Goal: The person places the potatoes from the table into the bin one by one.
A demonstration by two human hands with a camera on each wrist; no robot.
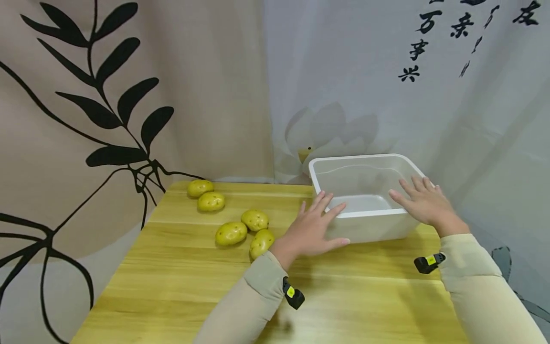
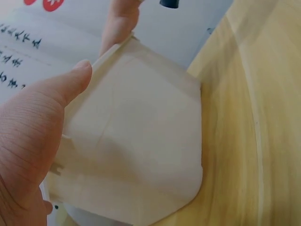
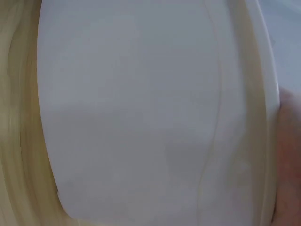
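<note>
A white rectangular plastic bin stands on the wooden table, its inside bare in the head view. At its near left corner is my left hand, fingers spread and extended along the rim. My right hand lies at the near right corner, fingers stretched over the right rim. In the left wrist view the thumb of the left hand is beside the bin's outer wall. The right wrist view is filled by the bin wall, with only a blurred part of the right hand at the edge.
Several yellow potatoes lie on the wooden table to the left of the bin, one of them close to the left wrist. Behind the table hangs a printed curtain with dark leaves and writing.
</note>
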